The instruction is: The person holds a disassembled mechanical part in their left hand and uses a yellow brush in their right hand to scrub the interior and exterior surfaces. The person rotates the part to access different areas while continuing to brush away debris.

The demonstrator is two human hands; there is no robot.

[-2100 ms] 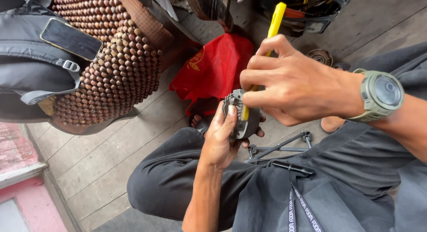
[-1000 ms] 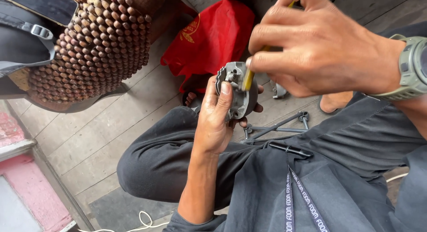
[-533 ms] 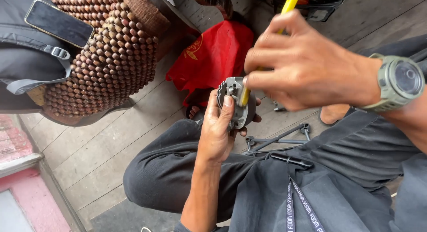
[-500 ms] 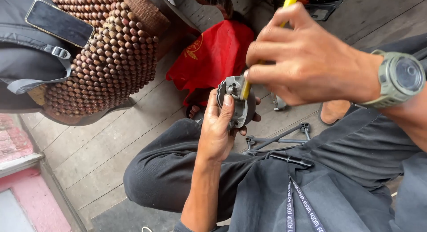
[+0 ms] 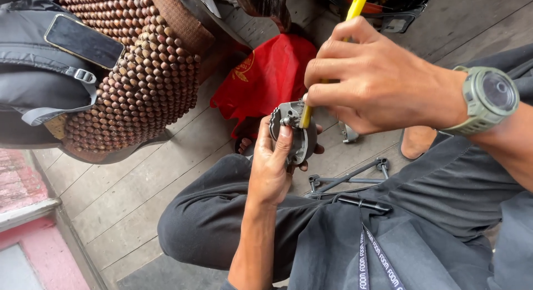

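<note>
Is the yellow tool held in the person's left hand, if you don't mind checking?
No, the right hand grips the yellow tool, while the left hand holds the grey round part.

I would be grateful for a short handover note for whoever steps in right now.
Left hand: holds the round grey metal part over the lap.
Right hand: grips the yellow-handled tool, its tip set into the part's top.
Nearby: red bag, metal bracket on the wooden floor.
Done: tool is seated in the part.
Left: cannot tell how far the work has got.
</note>
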